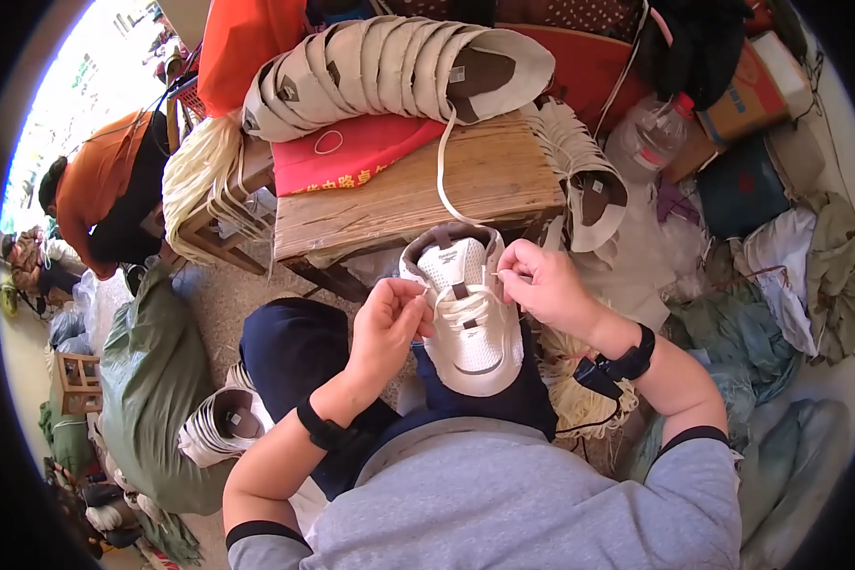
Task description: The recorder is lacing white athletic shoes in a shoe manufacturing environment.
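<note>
Centrally, cream shoe upper, between both hands.

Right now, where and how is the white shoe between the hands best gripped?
Probably by the heel collar, from the wooden table side: the white shoe opens that way and its collar looks free, while left hand and right hand flank the laces.

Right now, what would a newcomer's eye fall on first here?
Likely the long row of nested cream shoe uppers across the far side of the wooden table, partly over a red cloth. Next, the whitish shoe near the centre, above the lap, between the left hand and right hand, each pinching lace.
</note>
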